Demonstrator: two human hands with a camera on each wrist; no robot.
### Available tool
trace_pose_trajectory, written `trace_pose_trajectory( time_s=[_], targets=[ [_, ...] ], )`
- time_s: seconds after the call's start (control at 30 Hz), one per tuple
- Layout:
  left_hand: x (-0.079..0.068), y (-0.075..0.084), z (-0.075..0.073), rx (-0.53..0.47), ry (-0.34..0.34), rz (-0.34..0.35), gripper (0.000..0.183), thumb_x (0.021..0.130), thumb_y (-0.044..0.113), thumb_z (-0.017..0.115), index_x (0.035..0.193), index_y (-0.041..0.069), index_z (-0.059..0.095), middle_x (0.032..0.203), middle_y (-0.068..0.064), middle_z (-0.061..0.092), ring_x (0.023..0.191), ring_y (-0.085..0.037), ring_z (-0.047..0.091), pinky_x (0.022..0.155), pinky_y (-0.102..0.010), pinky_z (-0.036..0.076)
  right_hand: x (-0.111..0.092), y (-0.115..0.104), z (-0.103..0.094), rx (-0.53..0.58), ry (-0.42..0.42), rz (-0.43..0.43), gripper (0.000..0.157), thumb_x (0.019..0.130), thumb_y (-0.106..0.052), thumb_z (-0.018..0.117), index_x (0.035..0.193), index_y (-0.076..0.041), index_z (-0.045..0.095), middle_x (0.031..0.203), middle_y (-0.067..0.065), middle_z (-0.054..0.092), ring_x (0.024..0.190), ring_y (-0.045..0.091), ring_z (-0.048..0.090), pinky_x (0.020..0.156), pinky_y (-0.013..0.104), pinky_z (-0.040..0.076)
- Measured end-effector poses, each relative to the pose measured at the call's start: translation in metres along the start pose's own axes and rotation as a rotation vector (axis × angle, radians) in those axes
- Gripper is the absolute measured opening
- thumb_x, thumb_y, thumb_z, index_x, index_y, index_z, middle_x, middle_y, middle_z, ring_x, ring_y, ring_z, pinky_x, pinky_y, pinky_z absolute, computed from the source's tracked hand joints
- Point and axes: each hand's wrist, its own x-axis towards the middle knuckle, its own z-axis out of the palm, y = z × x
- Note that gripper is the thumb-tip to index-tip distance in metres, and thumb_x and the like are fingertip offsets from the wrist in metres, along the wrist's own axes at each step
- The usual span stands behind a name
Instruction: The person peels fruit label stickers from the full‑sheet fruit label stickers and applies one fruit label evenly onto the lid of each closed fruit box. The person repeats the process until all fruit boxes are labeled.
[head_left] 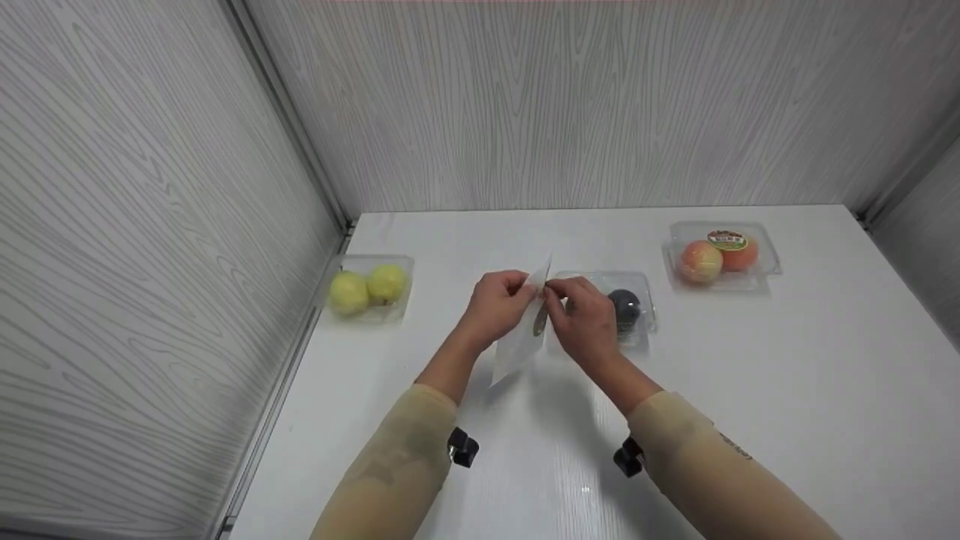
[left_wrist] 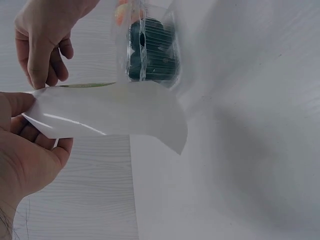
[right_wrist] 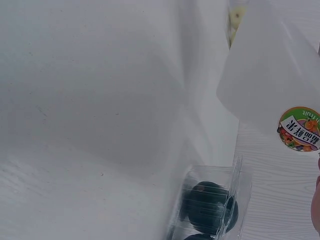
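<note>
Pinching a sheet two-handed

Holds it above the table, near the box of dark fruit, pinched in the left hand and, at an edge, in the right hand. Could tear the round sticker by peeling too sharply, or crease the sheet by squeezing hard.

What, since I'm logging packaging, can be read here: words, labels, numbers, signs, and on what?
"fruit": upside down, round sticker on the white sheet.
"鲜果": same sticker; its other characters are unclear.
Oval label, far-right box: too small to read.
Dark marking, right forearm: too blurred to tell.
</note>
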Motion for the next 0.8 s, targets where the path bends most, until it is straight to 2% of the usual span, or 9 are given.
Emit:
trace_pose_trajectory(
  time_s=[0.37,0.6,0.8],
  targets=[
    [-0.0009,0.002,0.0009,-0.003,-0.017,-0.006,0.023,0.107,0.016,0.061,0.118,0.005,0.078,0.105,-0.003,0.076,0.094,-0.016,0.066,0.088,-0.035,0.056,-0.0004,0.0014,0.0014,0.004,0.005,0.009,0.006,0.098,-0.008,0.075,0.102,-0.005,0.077,0.093,0.005,0.075,0.083,0.019,0.071,0.068,0.038,0.055],
    [0.0009,0.0004,0.0021,0.008,-0.036,-0.009,0.025,0.108,0.019,0.061,0.122,0.008,0.078,0.112,-0.002,0.077,0.101,-0.015,0.068,0.092,-0.038,0.057,-0.0014,0.0014,0.001,-0.009,-0.005,0.023,0.006,0.098,-0.007,0.073,0.102,-0.004,0.076,0.093,0.007,0.074,0.082,0.02,0.072,0.068,0.039,0.057],
    [0.0012,0.0,0.0045,0.035,-0.039,-0.028,0.024,0.109,0.02,0.06,0.121,0.008,0.078,0.109,-0.001,0.076,0.098,-0.016,0.067,0.091,-0.04,0.057,-0.0024,0.0036,0.0013,0.002,-0.001,0.047,0.006,0.096,-0.004,0.072,0.101,-0.004,0.075,0.092,0.008,0.073,0.083,0.023,0.072,0.071,0.042,0.058]
  ],
)
